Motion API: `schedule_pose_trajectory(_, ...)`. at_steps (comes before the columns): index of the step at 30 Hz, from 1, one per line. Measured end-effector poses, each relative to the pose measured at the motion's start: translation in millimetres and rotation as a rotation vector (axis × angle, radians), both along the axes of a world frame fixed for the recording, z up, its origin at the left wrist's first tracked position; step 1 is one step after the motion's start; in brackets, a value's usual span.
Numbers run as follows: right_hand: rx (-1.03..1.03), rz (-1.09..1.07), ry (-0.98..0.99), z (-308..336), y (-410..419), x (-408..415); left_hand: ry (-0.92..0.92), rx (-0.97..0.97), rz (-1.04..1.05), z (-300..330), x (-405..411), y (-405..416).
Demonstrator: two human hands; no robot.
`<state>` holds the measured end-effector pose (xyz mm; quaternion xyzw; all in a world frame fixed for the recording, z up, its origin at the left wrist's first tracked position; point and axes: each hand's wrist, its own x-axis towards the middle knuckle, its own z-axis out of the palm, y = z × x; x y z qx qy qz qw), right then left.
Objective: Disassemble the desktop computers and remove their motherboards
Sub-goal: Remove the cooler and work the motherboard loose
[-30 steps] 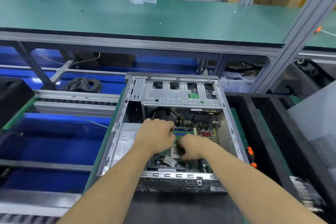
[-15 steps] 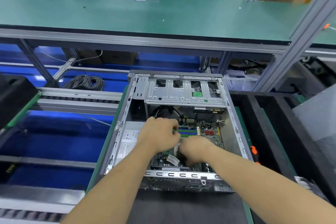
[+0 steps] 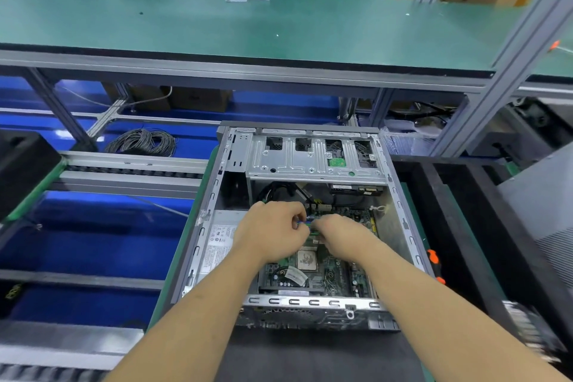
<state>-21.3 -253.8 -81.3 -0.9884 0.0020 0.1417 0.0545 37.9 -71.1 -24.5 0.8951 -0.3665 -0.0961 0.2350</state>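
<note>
An open desktop case (image 3: 210, 205) lies flat in front of me, its metal drive cage (image 3: 313, 161) at the far end. The green motherboard (image 3: 331, 273) sits in the bottom, with the bare processor (image 3: 307, 259) showing between my forearms. My left hand (image 3: 273, 231) and my right hand (image 3: 345, 234) meet over the blue and green memory slots (image 3: 310, 224). Both hands have curled fingers that pinch at a memory stick there. The fingertips hide most of it. A silver power supply (image 3: 220, 242) fills the case's left side.
An orange-handled screwdriver (image 3: 433, 257) lies just right of the case, beside black trays (image 3: 465, 226). A coil of grey cable (image 3: 142, 142) rests behind the roller rail (image 3: 130, 170) on the left. A green shelf (image 3: 248, 28) spans overhead at the back. A black mat (image 3: 310, 357) lies in front.
My right hand has moved away from the processor area up to the memory slots, next to my left hand. The processor now shows. The left hand has barely shifted.
</note>
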Motion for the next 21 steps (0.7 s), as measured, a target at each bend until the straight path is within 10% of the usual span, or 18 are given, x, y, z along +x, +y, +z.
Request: schedule_pose_trajectory(21,-0.016,0.188,0.095,4.2,29.2,-2.6,0.019,0.008,0.02,-0.1,0.2,0.2)
